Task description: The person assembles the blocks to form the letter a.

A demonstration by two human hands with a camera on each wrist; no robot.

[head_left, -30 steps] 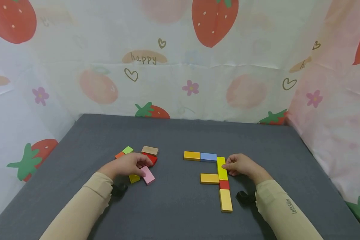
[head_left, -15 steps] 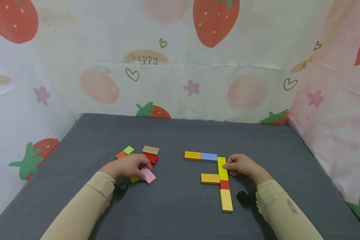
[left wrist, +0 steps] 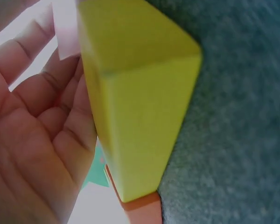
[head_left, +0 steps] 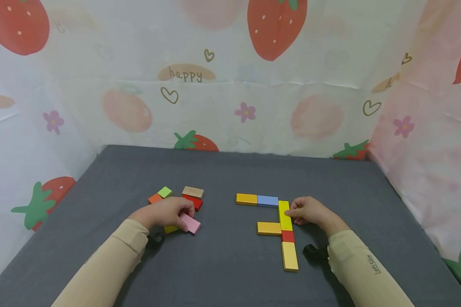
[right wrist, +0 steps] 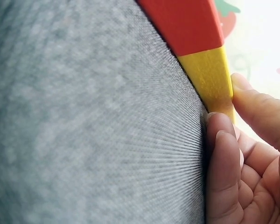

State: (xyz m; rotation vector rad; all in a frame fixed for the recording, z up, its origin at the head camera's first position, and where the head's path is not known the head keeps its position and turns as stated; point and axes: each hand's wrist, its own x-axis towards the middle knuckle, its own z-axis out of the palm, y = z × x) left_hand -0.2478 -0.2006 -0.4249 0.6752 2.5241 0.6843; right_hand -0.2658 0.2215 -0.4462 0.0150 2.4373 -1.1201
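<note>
My left hand pinches a pink block among the loose blocks at left. A yellow block stands large beside its palm in the left wrist view, with an orange block past its end. On the right, my right hand holds a long yellow block, thumb on its top face and fingertips against its side. That block joins a small red block and a long pale-yellow block in a column. Branching left are an amber block and a blue block.
Another amber block ends the upper row. Beyond my left hand lie a green block, a tan block and a red block. A dark grey cloth covers the table; a strawberry-print curtain surrounds it.
My left hand has shifted slightly to the right over the loose blocks, and the pink block has turned in its fingers. The right hand and the joined blocks stay put.
</note>
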